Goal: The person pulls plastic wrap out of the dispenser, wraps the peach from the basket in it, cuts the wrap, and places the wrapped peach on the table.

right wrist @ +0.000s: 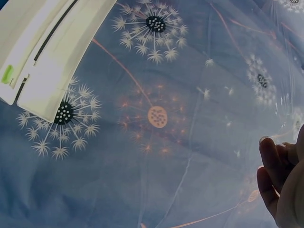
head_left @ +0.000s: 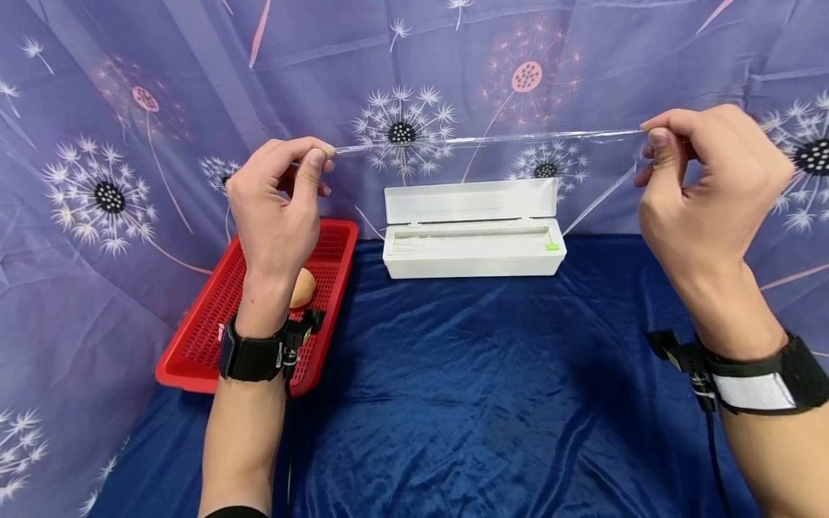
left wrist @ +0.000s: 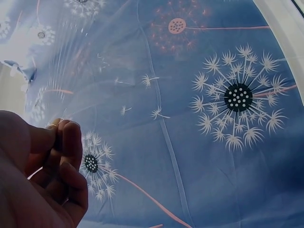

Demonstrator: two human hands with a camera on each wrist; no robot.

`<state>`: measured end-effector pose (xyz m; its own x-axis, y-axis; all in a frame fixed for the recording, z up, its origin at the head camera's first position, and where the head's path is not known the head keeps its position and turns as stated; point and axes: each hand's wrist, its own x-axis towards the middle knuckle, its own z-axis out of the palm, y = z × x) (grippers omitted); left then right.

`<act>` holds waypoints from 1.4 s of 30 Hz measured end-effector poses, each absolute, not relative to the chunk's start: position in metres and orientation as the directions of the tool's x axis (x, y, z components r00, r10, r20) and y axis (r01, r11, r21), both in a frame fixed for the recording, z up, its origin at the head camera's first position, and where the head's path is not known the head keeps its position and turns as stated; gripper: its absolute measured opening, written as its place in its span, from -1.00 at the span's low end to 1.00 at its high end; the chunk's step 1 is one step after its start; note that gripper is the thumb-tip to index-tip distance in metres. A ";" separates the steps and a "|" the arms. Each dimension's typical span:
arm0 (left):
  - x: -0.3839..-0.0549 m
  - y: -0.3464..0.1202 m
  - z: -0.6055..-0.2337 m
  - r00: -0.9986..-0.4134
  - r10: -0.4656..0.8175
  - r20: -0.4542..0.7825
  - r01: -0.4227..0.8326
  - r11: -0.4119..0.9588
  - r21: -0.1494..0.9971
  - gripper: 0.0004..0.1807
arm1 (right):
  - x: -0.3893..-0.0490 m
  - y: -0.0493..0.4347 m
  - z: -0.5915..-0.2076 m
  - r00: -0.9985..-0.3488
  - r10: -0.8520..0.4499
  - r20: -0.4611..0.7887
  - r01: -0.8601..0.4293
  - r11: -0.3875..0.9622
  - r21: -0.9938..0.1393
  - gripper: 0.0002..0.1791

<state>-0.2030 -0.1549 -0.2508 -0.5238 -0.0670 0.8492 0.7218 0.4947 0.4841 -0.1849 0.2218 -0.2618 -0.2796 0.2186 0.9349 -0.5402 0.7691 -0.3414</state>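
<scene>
Thumb and forefinger of my left hand (head_left: 278, 198) pinch one end of the top edge of a clear sheet of cling film (head_left: 550, 136). My right hand (head_left: 719, 169) pinches the other end, so the edge stretches almost level between them. The film's sides slope down to a white cling film box (head_left: 473, 266) whose lid (head_left: 469, 201) stands raised. A green slide cutter (head_left: 552, 246) sits at the right end of the box. Both wrist views show the pinching fingers from the side; there the transparent film shows mostly as creases and glints.
At the left, partly behind my left forearm, stands a red plastic basket (head_left: 338, 248) with a round tan bread-like item (head_left: 302, 288) in it. Dark blue cloth (head_left: 466, 388) covers the table. A purple dandelion-print curtain (head_left: 311, 79) hangs close behind the box.
</scene>
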 end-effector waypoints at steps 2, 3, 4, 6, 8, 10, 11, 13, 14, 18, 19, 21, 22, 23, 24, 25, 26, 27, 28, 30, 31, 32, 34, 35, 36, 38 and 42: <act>-0.200 -0.156 -0.253 -0.526 -0.069 0.848 0.716 0.503 0.485 -0.81 | -0.182 0.222 -0.265 -0.280 0.220 0.935 -0.544 0.766 -0.343 -0.64; -0.198 -0.156 -0.255 -0.527 -0.070 0.847 0.713 0.506 0.486 -0.81 | -0.180 0.223 -0.266 -0.283 0.215 0.935 -0.544 0.767 -0.341 -0.65; -0.195 -0.157 -0.256 -0.529 -0.071 0.846 0.709 0.512 0.486 -0.81 | -0.177 0.223 -0.268 -0.287 0.211 0.934 -0.542 0.769 -0.340 -0.65; -0.191 -0.157 -0.258 -0.533 -0.066 0.843 0.703 0.519 0.486 -0.80 | -0.173 0.224 -0.270 -0.300 0.210 0.931 -0.537 0.769 -0.347 -0.65; -0.186 -0.157 -0.259 -0.537 -0.061 0.841 0.701 0.521 0.486 -0.80 | -0.169 0.225 -0.273 -0.309 0.208 0.928 -0.533 0.770 -0.351 -0.65; -0.182 -0.157 -0.261 -0.540 -0.051 0.840 0.704 0.520 0.484 -0.79 | -0.165 0.227 -0.277 -0.316 0.212 0.925 -0.536 0.765 -0.358 -0.66; -0.180 -0.157 -0.262 -0.541 -0.046 0.840 0.707 0.517 0.483 -0.79 | -0.162 0.228 -0.278 -0.322 0.210 0.923 -0.538 0.761 -0.361 -0.67; -0.175 -0.157 -0.263 -0.541 -0.040 0.840 0.713 0.508 0.483 -0.79 | -0.158 0.229 -0.282 -0.327 0.207 0.922 -0.548 0.754 -0.363 -0.67; -0.173 -0.157 -0.264 -0.539 -0.031 0.842 0.718 0.505 0.479 -0.78 | -0.155 0.229 -0.283 -0.327 0.212 0.921 -0.554 0.747 -0.368 -0.68; -0.165 -0.158 -0.267 -0.534 -0.007 0.845 0.733 0.494 0.468 -0.77 | -0.147 0.230 -0.288 -0.343 0.201 0.918 -0.574 0.728 -0.374 -0.69; -0.163 -0.158 -0.267 -0.534 -0.004 0.846 0.734 0.494 0.466 -0.76 | -0.145 0.230 -0.289 -0.346 0.203 0.916 -0.580 0.721 -0.379 -0.70; -0.160 -0.158 -0.268 -0.538 0.003 0.843 0.734 0.494 0.467 -0.75 | -0.142 0.230 -0.290 -0.358 0.196 0.913 -0.593 0.708 -0.384 -0.71; -0.158 -0.158 -0.269 -0.542 0.003 0.840 0.734 0.489 0.472 -0.75 | -0.140 0.231 -0.291 -0.364 0.195 0.911 -0.604 0.695 -0.390 -0.71; -0.156 -0.158 -0.269 -0.548 0.002 0.836 0.732 0.484 0.479 -0.76 | -0.138 0.231 -0.292 -0.369 0.190 0.910 -0.613 0.686 -0.392 -0.72; -0.154 -0.158 -0.270 -0.556 0.003 0.831 0.732 0.476 0.488 -0.76 | -0.136 0.231 -0.293 -0.375 0.185 0.908 -0.626 0.672 -0.396 -0.72; -0.152 -0.158 -0.271 -0.565 0.007 0.825 0.731 0.468 0.497 -0.76 | -0.135 0.232 -0.293 -0.382 0.178 0.907 -0.640 0.657 -0.399 -0.73; -0.149 -0.158 -0.272 -0.573 0.012 0.819 0.732 0.458 0.505 -0.76 | -0.133 0.232 -0.294 -0.391 0.172 0.904 -0.654 0.639 -0.404 -0.73; -0.147 -0.159 -0.272 -0.580 0.017 0.814 0.732 0.449 0.513 -0.76 | -0.131 0.233 -0.295 -0.400 0.164 0.902 -0.668 0.621 -0.409 -0.73; -0.145 -0.159 -0.274 -0.588 0.024 0.809 0.734 0.438 0.520 -0.77 | -0.129 0.234 -0.296 -0.406 0.162 0.899 -0.685 0.598 -0.417 -0.74; -0.141 -0.159 -0.276 -0.599 0.047 0.799 0.739 0.417 0.529 -0.77 | -0.127 0.235 -0.298 -0.421 0.160 0.893 -0.727 0.529 -0.438 -0.75; -0.139 -0.159 -0.277 -0.603 0.061 0.795 0.744 0.404 0.533 -0.77 | -0.126 0.235 -0.299 -0.428 0.155 0.890 -0.757 0.477 -0.447 -0.76; -0.137 -0.160 -0.279 -0.607 0.077 0.791 0.750 0.386 0.538 -0.78 | -0.125 0.235 -0.300 -0.438 0.148 0.887 -0.786 0.416 -0.458 -0.77; -0.135 -0.160 -0.283 -0.620 0.111 0.777 0.756 0.348 0.554 -0.82 | -0.123 0.236 -0.301 -0.458 0.115 0.882 -0.841 0.265 -0.471 -0.79; -0.134 -0.161 -0.285 -0.628 0.129 0.767 0.757 0.329 0.564 -0.84 | -0.121 0.236 -0.302 -0.472 0.085 0.877 -0.856 0.194 -0.479 -0.79; -0.133 -0.162 -0.287 -0.637 0.146 0.757 0.756 0.313 0.575 -0.86 | -0.120 0.237 -0.303 -0.485 0.053 0.873 -0.865 0.122 -0.487 -0.80; -0.130 -0.164 -0.293 -0.653 0.183 0.735 0.750 0.290 0.595 -0.91 | -0.117 0.239 -0.307 -0.505 -0.016 0.863 -0.863 0.009 -0.505 -0.80; -0.123 -0.169 -0.305 -0.659 0.247 0.711 0.751 0.266 0.604 -0.93 | -0.113 0.249 -0.317 -0.512 -0.154 0.845 -0.840 -0.116 -0.530 -0.83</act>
